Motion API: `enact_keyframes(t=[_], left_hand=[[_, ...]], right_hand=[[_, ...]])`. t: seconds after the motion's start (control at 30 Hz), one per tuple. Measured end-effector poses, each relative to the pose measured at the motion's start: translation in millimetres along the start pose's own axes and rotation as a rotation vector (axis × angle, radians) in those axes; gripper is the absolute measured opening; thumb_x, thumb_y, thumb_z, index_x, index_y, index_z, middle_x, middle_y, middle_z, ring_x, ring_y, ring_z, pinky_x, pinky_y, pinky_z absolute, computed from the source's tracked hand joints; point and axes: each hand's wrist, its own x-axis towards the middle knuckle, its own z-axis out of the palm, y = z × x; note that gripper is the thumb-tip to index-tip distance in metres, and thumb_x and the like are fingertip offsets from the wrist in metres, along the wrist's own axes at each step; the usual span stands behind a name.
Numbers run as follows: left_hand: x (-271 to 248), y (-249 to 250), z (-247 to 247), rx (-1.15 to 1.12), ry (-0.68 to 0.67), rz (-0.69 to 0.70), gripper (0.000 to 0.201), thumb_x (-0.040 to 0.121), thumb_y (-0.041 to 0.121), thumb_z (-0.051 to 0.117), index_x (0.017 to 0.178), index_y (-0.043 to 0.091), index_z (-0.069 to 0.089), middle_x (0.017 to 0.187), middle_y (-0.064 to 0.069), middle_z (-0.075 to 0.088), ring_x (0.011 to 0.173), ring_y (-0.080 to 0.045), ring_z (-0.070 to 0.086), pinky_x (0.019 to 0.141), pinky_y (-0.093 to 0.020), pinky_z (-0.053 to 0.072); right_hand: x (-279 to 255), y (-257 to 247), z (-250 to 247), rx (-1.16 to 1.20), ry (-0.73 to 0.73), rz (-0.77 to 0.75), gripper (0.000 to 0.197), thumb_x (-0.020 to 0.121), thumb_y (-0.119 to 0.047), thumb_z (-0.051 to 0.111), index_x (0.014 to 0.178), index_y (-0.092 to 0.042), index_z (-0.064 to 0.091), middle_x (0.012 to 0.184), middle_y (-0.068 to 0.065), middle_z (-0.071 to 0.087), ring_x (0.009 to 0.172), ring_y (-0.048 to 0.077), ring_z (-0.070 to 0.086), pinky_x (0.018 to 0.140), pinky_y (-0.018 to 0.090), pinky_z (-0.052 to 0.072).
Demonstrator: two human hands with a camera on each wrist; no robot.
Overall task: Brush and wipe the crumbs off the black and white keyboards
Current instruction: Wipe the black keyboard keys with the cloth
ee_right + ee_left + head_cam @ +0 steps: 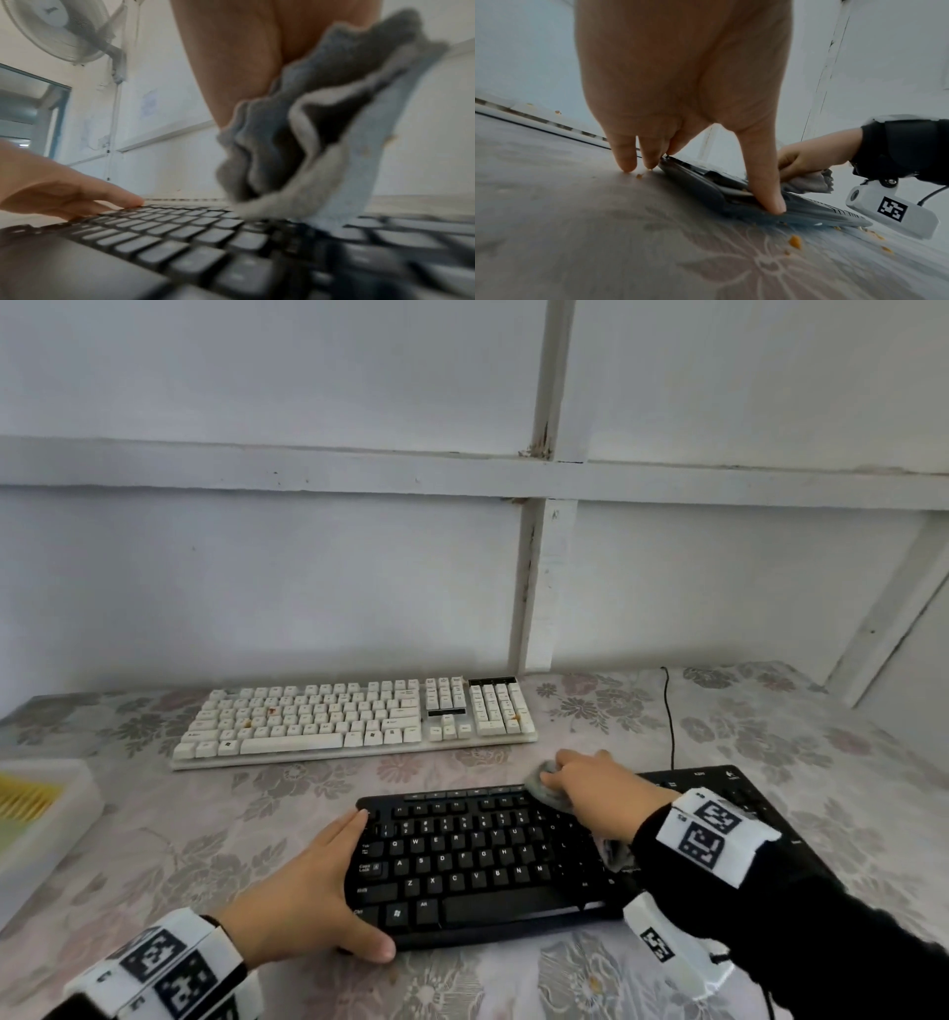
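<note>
Left hand (303, 896) fingers clasp the black keyboard (477, 860) steady; right hand (601, 793) fingers, clenched round the cloth (552, 796), wipe its keys.

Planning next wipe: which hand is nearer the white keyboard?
Right. The right hand, gripping a cloth, is over the black keyboard at its far edge, just short of the white keyboard; the left hand holds the black one's left end.

The flat black plastic keyboard (477, 860) before you has white lettering. The long white plastic keyboard (354, 721) shows black strips and orange-brown specks. Your crumpled fabric cloth (257, 152) is grey with pale blue-grey folds. The table's cloth cover (770, 737) is pale pink with grey flowers, dotted with orange crumbs (795, 241). Your wristbands (711, 829) are white with black square codes.
</note>
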Motion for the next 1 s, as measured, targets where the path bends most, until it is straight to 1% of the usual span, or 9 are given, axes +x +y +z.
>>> enact_keyframes(t=[0.1, 0.23, 0.33, 0.43, 0.57, 0.63, 0.73, 0.87, 1.0], left_hand=[[0.9, -2.0, 0.0, -0.002, -0.001, 0.015, 0.165, 0.013, 0.084, 0.063, 0.149, 0.021, -0.004, 0.154, 0.015, -0.002, 0.139, -0.003, 0.01, 0.115, -0.021, 0.014], [1.0, -1.9, -0.5, 0.005, -0.003, -0.001, 0.168, 0.011, 0.084, 0.062, 0.149, 0.019, -0.008, 0.154, 0.014, -0.006, 0.141, -0.003, 0.005, 0.117, -0.023, 0.012], [0.4, -2.3, 1.0, 0.007, -0.004, -0.011, 0.166, 0.013, 0.083, 0.062, 0.149, 0.021, -0.011, 0.154, 0.016, -0.011, 0.141, -0.003, 0.003, 0.116, -0.023, 0.013], [0.6, 0.3, 1.8, 0.019, 0.002, -0.012, 0.155, 0.028, 0.07, 0.072, 0.148, 0.021, -0.012, 0.148, 0.02, -0.005, 0.139, -0.003, 0.006, 0.111, -0.018, 0.014], [3.7, -1.0, 0.5, 0.002, 0.004, 0.009, 0.13, 0.057, 0.04, 0.085, 0.147, 0.026, -0.008, 0.139, 0.021, 0.004, 0.134, -0.003, 0.016, 0.11, -0.019, 0.02], [3.4, -1.9, -0.3, -0.006, -0.014, 0.011, 0.144, 0.041, 0.055, 0.085, 0.148, 0.025, -0.007, 0.149, 0.016, 0.002, 0.137, -0.006, 0.015, 0.113, -0.021, 0.02], [2.0, -0.8, 1.4, 0.017, 0.001, 0.006, 0.147, 0.035, 0.056, 0.083, 0.148, 0.022, -0.004, 0.144, 0.019, 0.002, 0.128, 0.001, 0.018, 0.107, -0.015, 0.019], [0.7, -1.7, 2.1, 0.011, 0.019, 0.026, 0.142, 0.039, 0.055, 0.085, 0.148, 0.025, 0.0, 0.143, 0.021, 0.002, 0.129, 0.001, 0.018, 0.11, -0.017, 0.019], [-1.0, -1.1, 1.4, 0.011, 0.013, 0.025, 0.163, 0.013, 0.074, 0.07, 0.148, 0.023, -0.006, 0.15, 0.016, -0.004, 0.139, -0.005, 0.011, 0.112, -0.019, 0.016]], right_hand=[[-6.4, 29.7, 5.3, 0.007, -0.037, 0.175, 0.037, 0.09, 0.001, 0.046, 0.064, -0.022, 0.031, 0.088, -0.004, 0.03, 0.087, 0.021, 0.031, 0.084, 0.031, 0.031], [1.0, 40.6, -1.7, 0.189, -0.023, 0.316, 0.037, 0.095, -0.012, 0.039, 0.06, -0.017, 0.03, 0.073, -0.005, 0.024, 0.06, 0.012, 0.025, 0.077, 0.029, 0.03], [16.1, -1.7, -15.5, 0.346, -0.002, 0.163, 0.034, 0.098, -0.025, 0.038, 0.065, -0.017, 0.042, 0.079, -0.004, 0.041, 0.064, 0.018, 0.048, 0.075, 0.029, 0.046], [32.6, -67.1, -25.7, 0.357, 0.04, -0.071, 0.019, 0.098, -0.027, 0.043, 0.096, -0.022, 0.062, 0.111, 0.006, 0.05, 0.111, 0.034, 0.048, 0.109, 0.051, 0.031], [44.9, -127.7, -33.0, 0.117, 0.084, -0.257, 0.029, 0.096, -0.008, 0.041, 0.12, -0.014, 0.058, 0.13, 0.012, 0.044, 0.121, 0.038, 0.038, 0.096, 0.042, 0.032], [46.1, -132.8, -30.5, 0.025, 0.063, -0.266, 0.031, 0.095, -0.004, 0.04, 0.12, -0.01, 0.056, 0.129, 0.014, 0.043, 0.116, 0.036, 0.04, 0.087, 0.037, 0.029], [42.7, -119.0, -26.8, -0.08, 0.053, -0.255, 0.03, 0.092, -0.002, 0.043, 0.118, -0.01, 0.056, 0.131, 0.013, 0.045, 0.12, 0.031, 0.041, 0.101, 0.047, 0.028], [38.0, -76.2, -12.4, -0.003, 0.024, -0.124, 0.022, 0.091, -0.003, 0.044, 0.076, -0.019, 0.044, 0.12, 0.012, 0.05, 0.116, 0.035, 0.048, 0.103, 0.05, 0.036], [17.8, -23.8, 3.4, 0.132, 0.054, 0.032, 0.016, 0.099, -0.012, 0.038, 0.093, -0.014, 0.052, 0.11, 0.004, 0.047, 0.113, 0.033, 0.044, 0.104, 0.043, 0.034]])
